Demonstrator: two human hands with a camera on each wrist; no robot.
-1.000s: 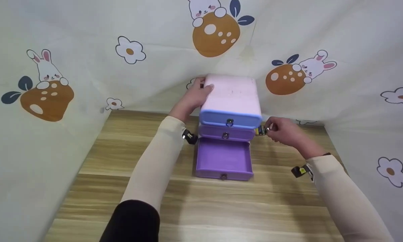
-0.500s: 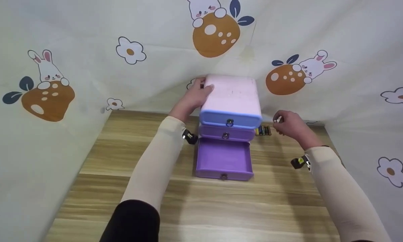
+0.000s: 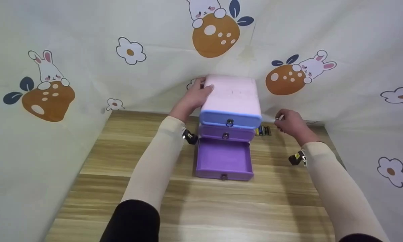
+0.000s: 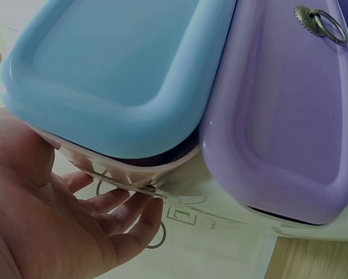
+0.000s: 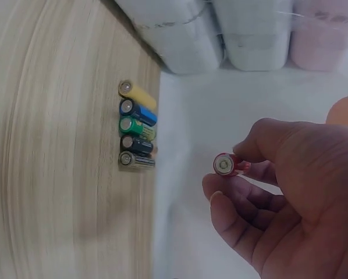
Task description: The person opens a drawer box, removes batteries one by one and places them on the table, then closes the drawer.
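My left hand (image 3: 196, 94) rests on the upper left edge of a small drawer cabinet (image 3: 231, 92), thumb on its pink top and fingers against its side. The left wrist view shows those fingers (image 4: 124, 215) loosely bent under the blue top drawer (image 4: 121, 64). To the cabinet's right, my right hand (image 3: 290, 122) pinches a red battery (image 5: 224, 165) between thumb and fingers, with one end facing the camera. Several batteries (image 3: 263, 130) lie side by side on the table beside the cabinet; yellow, blue, green and dark ones show in the right wrist view.
The purple bottom drawer (image 3: 225, 156) is pulled out toward me, with nothing visible inside. Above it the purple middle drawer (image 3: 226, 133) and the blue one are in. Patterned cloth (image 3: 154, 77) hangs behind and at both sides of the wooden table (image 3: 221, 208).
My right hand has moved from the battery row to the right and slightly away from me, carrying the red battery. My left hand and the cabinet stay put.
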